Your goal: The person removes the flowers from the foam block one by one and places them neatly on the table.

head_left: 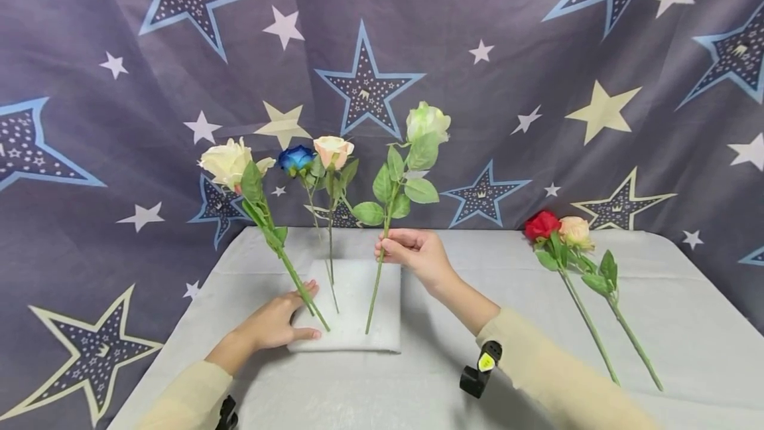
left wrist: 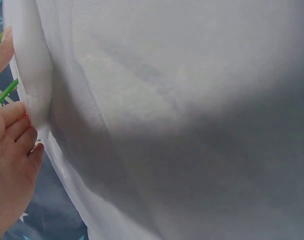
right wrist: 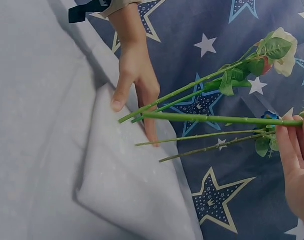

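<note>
green rose going into the foam block

my right hand (head_left: 418,254) pinches the green rose (head_left: 427,123) stem; my left hand (head_left: 277,320), fingers relaxed, rests on the foam block (head_left: 370,304) at its left edge.

Bare counter (head_left: 465,271) is left between the foam block (head_left: 358,324) and two roses lying well right of it (head_left: 581,297); four upright stems (head_left: 330,244) crowd the block itself.
</note>
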A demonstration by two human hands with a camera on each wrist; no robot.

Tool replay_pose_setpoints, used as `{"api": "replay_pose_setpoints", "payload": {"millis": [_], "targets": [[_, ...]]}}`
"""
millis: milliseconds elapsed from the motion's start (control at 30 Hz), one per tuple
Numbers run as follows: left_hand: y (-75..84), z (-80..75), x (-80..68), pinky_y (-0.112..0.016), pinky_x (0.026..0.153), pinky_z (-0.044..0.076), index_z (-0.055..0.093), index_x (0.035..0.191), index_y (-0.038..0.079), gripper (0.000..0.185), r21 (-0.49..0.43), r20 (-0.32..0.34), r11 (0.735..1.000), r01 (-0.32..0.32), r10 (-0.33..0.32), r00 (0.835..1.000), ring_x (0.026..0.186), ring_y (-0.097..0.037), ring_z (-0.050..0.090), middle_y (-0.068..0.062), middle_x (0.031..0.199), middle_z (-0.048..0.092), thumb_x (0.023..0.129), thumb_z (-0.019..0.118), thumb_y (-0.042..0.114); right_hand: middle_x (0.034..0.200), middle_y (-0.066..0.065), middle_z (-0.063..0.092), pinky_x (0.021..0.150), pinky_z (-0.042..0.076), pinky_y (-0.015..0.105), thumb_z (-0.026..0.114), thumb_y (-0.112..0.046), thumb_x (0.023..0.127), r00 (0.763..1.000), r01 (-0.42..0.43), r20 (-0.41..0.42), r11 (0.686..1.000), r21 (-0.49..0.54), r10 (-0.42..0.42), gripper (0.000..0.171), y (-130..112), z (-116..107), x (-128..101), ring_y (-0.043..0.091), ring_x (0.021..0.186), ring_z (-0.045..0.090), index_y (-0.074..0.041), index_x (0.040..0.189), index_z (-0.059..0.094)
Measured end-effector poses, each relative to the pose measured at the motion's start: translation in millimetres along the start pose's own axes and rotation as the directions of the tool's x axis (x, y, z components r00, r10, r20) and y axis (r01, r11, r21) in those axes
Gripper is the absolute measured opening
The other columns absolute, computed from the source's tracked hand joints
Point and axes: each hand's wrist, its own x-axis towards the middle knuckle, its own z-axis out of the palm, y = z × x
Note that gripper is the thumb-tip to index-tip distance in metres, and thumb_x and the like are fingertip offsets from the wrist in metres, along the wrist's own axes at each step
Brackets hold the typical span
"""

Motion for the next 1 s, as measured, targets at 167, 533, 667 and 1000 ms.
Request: {"api": "replay_pose_setpoints", "payload": {"millis": [167, 533, 667, 1000], "targets": [[-0.1, -1.4, 1.3, -0.055, 0.115, 0.032, 0.04, 0.143, -0.003, 0.092, 0.004, 0.01, 1.0, 0.007, -0.007, 1.0, 0.138, -0.042, 0.04, -0.021, 0.151, 0.039, 0.079, 0.07, 0.055, 0.078, -0.01, 0.074, 0.08, 0.062, 0.032, 0.061, 0.004, 0.089, 0.999, -0.041, 0.009, 0.999, -0.035, 0.041, 0.035, 1.0, -8.4, -6.1, 0.007, 0.077, 0.073, 0.026, 0.115, 0.052], [-0.4, -2.8, 2.5, -0.055, 0.116, 0.032, 0.039, 0.144, -0.002, 0.092, 0.011, 0.02, 1.0, 0.019, -0.02, 1.0, 0.138, -0.042, 0.04, -0.021, 0.151, 0.038, 0.079, 0.07, 0.055, 0.08, -0.008, 0.074, 0.08, 0.061, 0.03, 0.061, 0.003, 0.089, 0.988, -0.152, 0.01, 0.985, -0.086, 0.153, 0.038, 6.0, -24.4, -21.8, 0.007, 0.076, 0.073, 0.024, 0.119, 0.051], [-1.5, -2.5, 3.1, -0.055, 0.115, 0.033, 0.04, 0.144, -0.002, 0.092, 0.016, 0.015, 1.0, 0.016, -0.016, 1.0, 0.137, -0.042, 0.04, -0.021, 0.151, 0.039, 0.079, 0.07, 0.054, 0.081, -0.007, 0.075, 0.08, 0.061, 0.031, 0.062, 0.003, 0.088, 0.984, -0.175, 0.017, 0.98, -0.095, 0.178, 0.038, 7.5, -30.6, -27.3, 0.008, 0.076, 0.073, 0.024, 0.119, 0.051], [-0.5, -0.4, 0.4, -0.054, 0.116, 0.033, 0.04, 0.144, -0.002, 0.092, 0.012, 0.019, 1.0, 0.02, -0.02, 1.0, 0.137, -0.041, 0.041, -0.02, 0.151, 0.039, 0.079, 0.069, 0.056, 0.084, -0.006, 0.075, 0.08, 0.061, 0.029, 0.063, -0.001, 0.089, 0.968, -0.238, 0.046, 0.964, -0.116, 0.245, 0.043, 16.2, -54.9, -48.6, 0.008, 0.077, 0.072, 0.026, 0.119, 0.048]]}}
